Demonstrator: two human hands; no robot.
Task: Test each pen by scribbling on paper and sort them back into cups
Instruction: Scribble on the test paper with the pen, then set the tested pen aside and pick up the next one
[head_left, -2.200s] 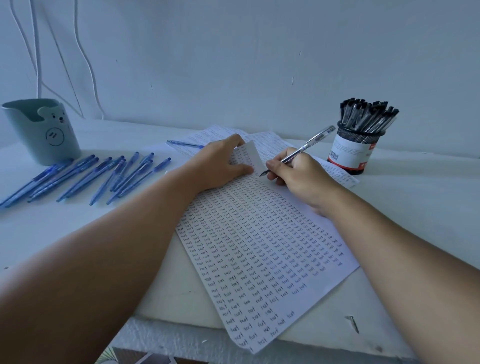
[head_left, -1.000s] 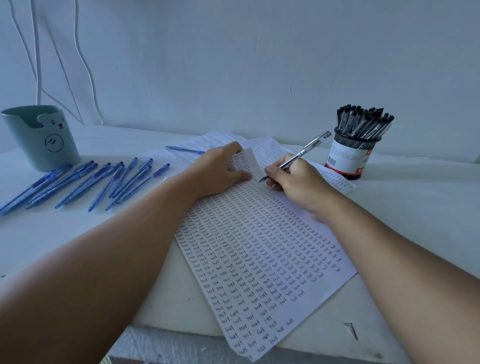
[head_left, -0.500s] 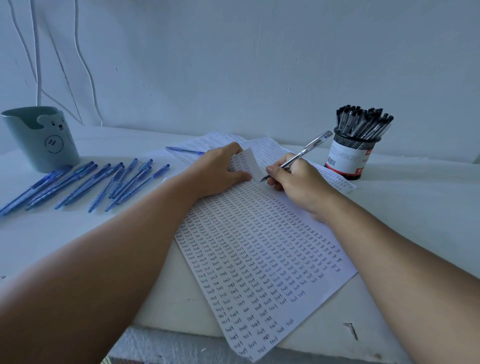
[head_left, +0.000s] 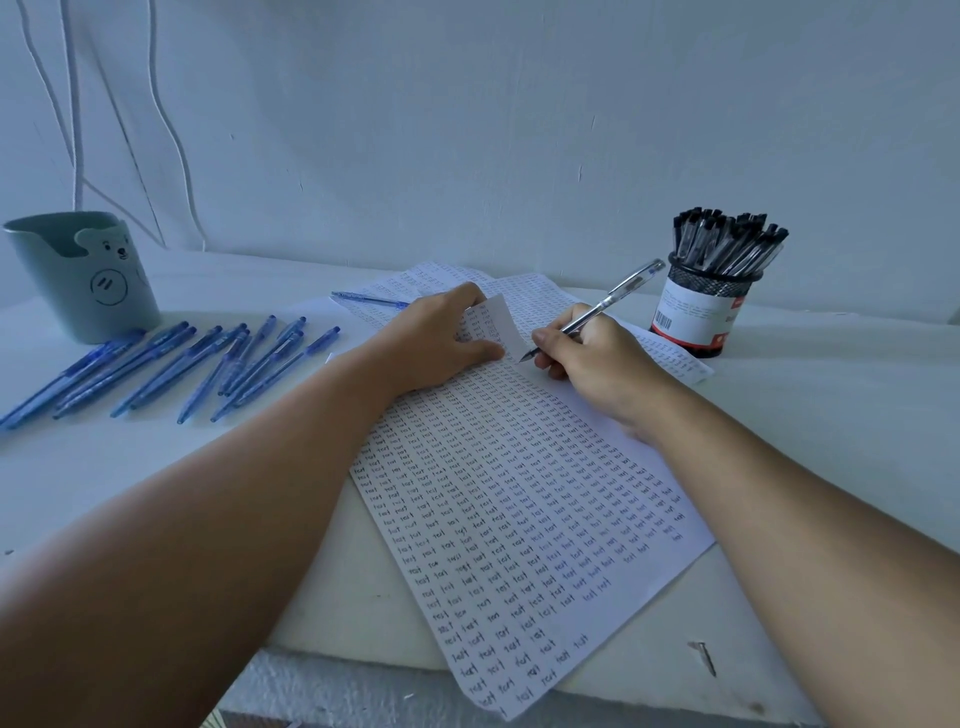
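Observation:
My right hand (head_left: 597, 364) grips a clear pen (head_left: 621, 293) with its tip touching the paper (head_left: 519, 519), a sheet covered in rows of small scribbled words. My left hand (head_left: 436, 338) rests flat on the sheet's upper part, fingers holding a curled-up corner (head_left: 501, 325). Several blue pens (head_left: 197, 364) lie in a loose row on the table at the left. A green bear cup (head_left: 83, 275) stands behind them. A black mesh cup (head_left: 701, 306) packed with black-capped pens (head_left: 727, 241) stands at the right.
More written sheets (head_left: 535, 291) lie under the top one, and a single blue pen (head_left: 369, 300) lies beyond my left hand. White cables (head_left: 72, 104) hang down the wall at the left. A small dark nail (head_left: 704, 657) sits near the table's front edge.
The pen tip has shifted slightly on the paper while my right hand writes. My left hand stays on the curled corner.

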